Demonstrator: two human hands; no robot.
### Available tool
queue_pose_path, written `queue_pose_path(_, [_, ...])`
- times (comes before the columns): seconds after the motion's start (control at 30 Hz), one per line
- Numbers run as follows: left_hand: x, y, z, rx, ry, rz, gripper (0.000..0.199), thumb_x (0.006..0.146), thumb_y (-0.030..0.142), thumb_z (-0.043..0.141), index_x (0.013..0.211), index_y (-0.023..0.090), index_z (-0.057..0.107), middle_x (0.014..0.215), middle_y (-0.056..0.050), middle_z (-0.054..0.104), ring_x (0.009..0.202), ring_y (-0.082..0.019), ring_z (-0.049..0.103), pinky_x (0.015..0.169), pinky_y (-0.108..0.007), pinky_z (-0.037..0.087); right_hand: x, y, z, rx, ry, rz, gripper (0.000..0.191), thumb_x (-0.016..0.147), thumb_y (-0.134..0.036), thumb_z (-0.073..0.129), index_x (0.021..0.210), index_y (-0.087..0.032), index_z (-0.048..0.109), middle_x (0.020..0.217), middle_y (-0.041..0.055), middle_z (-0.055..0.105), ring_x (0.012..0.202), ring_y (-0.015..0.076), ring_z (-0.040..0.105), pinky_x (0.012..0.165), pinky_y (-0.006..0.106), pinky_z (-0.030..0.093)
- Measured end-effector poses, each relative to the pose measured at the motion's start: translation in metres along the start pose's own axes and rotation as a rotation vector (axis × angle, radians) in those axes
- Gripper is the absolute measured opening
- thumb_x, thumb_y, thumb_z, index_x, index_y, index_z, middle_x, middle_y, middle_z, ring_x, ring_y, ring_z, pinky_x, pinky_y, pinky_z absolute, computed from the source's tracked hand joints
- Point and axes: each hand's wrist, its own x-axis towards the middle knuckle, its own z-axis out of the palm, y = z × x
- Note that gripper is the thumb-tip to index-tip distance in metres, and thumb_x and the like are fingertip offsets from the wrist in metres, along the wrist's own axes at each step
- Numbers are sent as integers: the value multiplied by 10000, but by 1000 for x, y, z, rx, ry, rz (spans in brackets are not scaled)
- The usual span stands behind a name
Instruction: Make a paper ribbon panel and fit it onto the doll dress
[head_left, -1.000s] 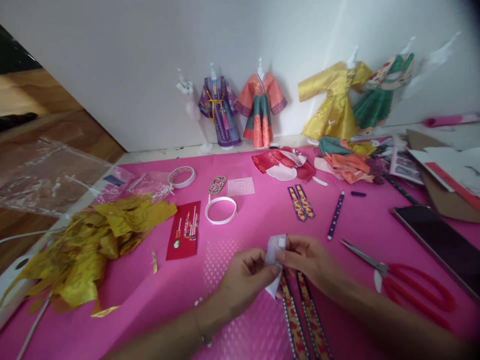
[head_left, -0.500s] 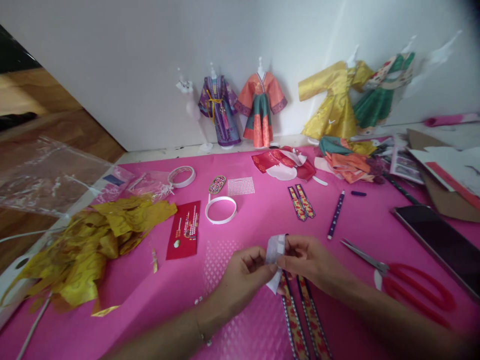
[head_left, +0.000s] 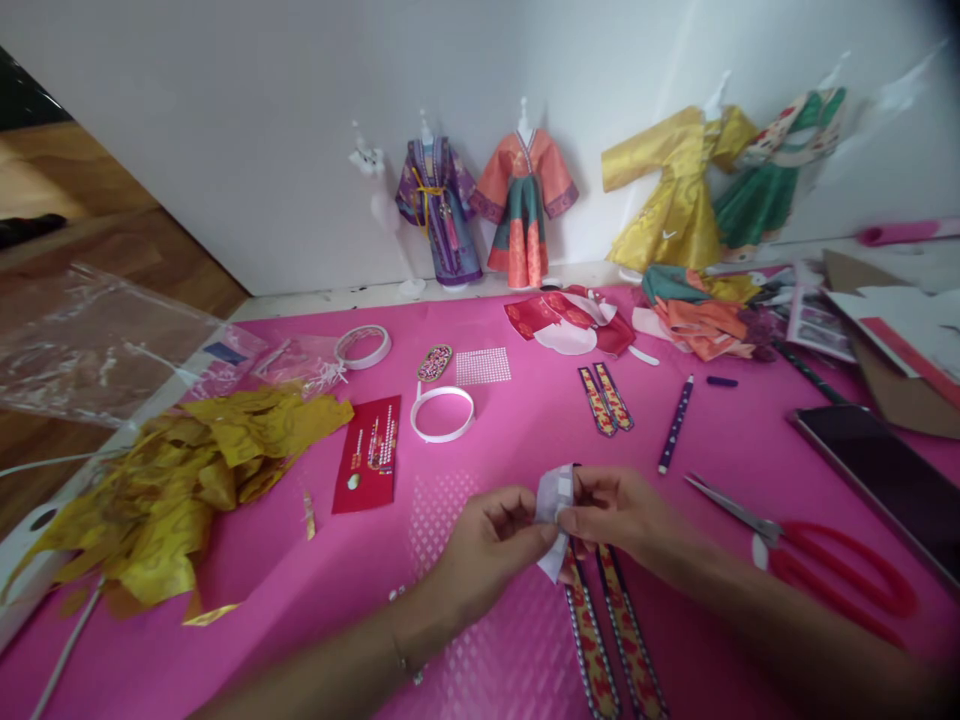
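Observation:
My left hand (head_left: 484,550) pinches a small whitish strip (head_left: 553,492) from its left side, thumb on top. My right hand (head_left: 626,515) grips the same strip along its right edge, fingers curled and thumb against it. What the strip is made of I cannot tell; a brighter white patch shows near its top. Below the hands lie two long patterned trim bands (head_left: 592,650) in yellow and red with dark, beaded edges; whether one joins the held strip is hidden. Two shorter patterned pieces (head_left: 604,400) lie further back.
Red-handled scissors (head_left: 776,530), a purple pen (head_left: 676,424) and a phone (head_left: 885,480) lie to the right. At left are yellow fabric (head_left: 187,490), a red card (head_left: 367,455) and rolls of white tape (head_left: 442,438). Dressed doll stands (head_left: 525,210) line the back.
The view has shifted slightly. Both hands keep their hold on the whitish strip, with barely any movement of the fingers.

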Motion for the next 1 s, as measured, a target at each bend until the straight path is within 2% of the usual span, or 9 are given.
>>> queue_pose_path(0.37, [0,1,1,-38,-39,36,278,721,364,833,719,141,666,604,-1,710,515,-132,672,519,-243,561,-2,0,-1,22,-5,29,156,713,-297,734,705,-169,644,595,-27,584,512,93,519,526,230,412])
queue_pose_path(0.67, [-1,-1,1,-51,-28,28,295,701,363,852,712,131,671,592,4,701,530,-124,673,563,-253,582,0,-4,-1,31,-14,69,298,642,-372,827,693,-148,637,583,-10,598,502,94,517,513,226,414])
queue_pose_path(1.0, [-1,-3,-1,-29,2,14,334,669,392,868,706,126,669,594,15,682,525,-121,668,570,-263,586,-2,-2,0,40,-19,63,279,664,-361,821,701,-154,638,587,-17,603,503,91,528,520,223,416])
